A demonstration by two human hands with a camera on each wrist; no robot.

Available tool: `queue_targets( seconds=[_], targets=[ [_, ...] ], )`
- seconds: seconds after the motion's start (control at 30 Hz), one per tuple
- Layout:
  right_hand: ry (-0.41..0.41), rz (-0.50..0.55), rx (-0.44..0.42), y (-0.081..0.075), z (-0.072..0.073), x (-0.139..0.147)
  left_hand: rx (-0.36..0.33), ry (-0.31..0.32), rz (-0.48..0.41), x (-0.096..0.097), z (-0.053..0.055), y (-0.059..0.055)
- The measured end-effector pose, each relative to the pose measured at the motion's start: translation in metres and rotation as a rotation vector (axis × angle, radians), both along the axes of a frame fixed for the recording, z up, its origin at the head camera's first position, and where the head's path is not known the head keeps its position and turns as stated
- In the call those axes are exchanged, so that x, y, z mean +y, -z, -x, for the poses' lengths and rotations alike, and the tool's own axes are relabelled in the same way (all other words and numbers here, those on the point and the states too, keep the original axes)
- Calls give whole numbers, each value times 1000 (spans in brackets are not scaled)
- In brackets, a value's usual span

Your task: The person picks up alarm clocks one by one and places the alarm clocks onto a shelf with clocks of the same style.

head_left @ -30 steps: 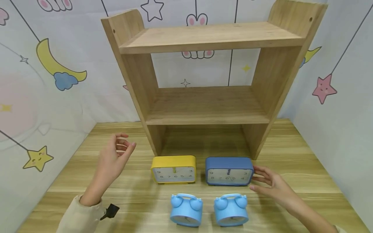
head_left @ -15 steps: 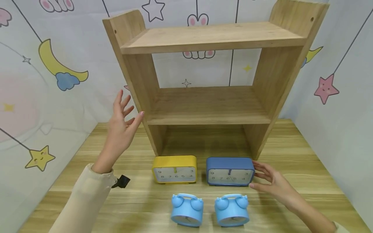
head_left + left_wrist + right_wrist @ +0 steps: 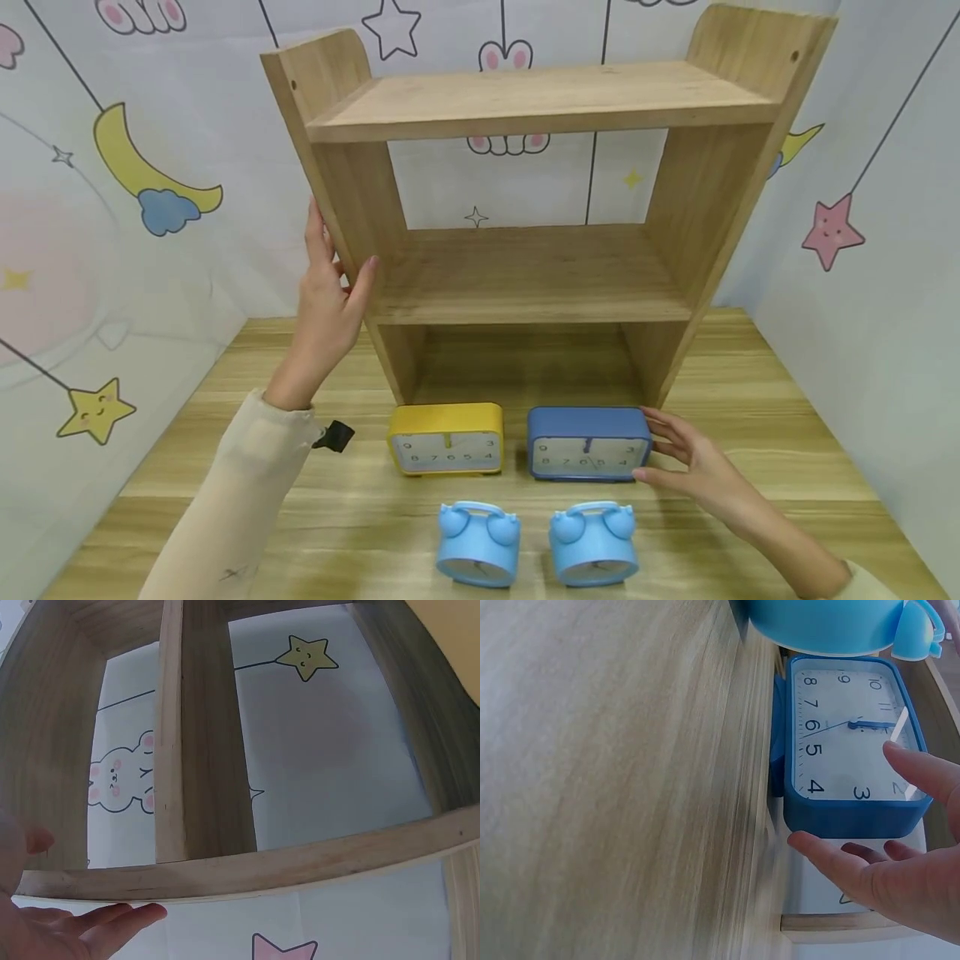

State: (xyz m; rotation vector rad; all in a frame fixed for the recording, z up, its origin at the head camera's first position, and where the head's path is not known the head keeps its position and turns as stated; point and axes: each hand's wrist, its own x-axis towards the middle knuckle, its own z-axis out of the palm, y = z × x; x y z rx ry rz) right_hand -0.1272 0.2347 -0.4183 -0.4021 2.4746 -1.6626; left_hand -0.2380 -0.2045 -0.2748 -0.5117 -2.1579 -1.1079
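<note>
My left hand (image 3: 330,304) is at the left side panel of a wooden shelf (image 3: 525,321), thumb in front of it and fingers along its outer face. The left wrist view shows the panel between thumb and fingertips (image 3: 154,910). My right hand (image 3: 697,467) is at the right end of a blue desk clock (image 3: 588,421), fingers by its side. In the right wrist view the thumb (image 3: 907,761) overlaps the clock face, and a fingertip is at its lower corner. A yellow desk clock (image 3: 447,414) stands to its left.
Two light-blue twin-bell alarm clocks (image 3: 478,546) stand in front of the desk clocks on the wood-grain table (image 3: 202,433). Behind the shelf hangs a white backdrop (image 3: 247,250) with moons and stars, continuing along both sides. A dark tag hangs from my left cuff.
My left hand has risen from beside the shelf's base and moved right onto its side panel. The right hand has moved slightly closer around the blue desk clock's end; the clocks have stayed put.
</note>
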Motion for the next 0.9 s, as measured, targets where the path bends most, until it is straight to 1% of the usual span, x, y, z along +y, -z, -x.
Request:
queue_targets(
  seconds=[0.17,0.27,0.37,0.53,0.73,0.9],
  targets=[
    [-2,15,-5,2,2,0,51,-27,24,1,5,-2],
    [0,16,-10,4,3,0,68,-35,34,1,7,-4],
    [5,18,-18,5,4,0,69,-46,45,1,8,-6],
    [9,14,-28,6,7,0,47,-59,51,0,7,-8],
    [26,31,-74,8,11,0,33,-48,59,0,7,-9],
    [6,89,-94,10,14,0,26,-41,60,-1,7,-10]
  ],
)
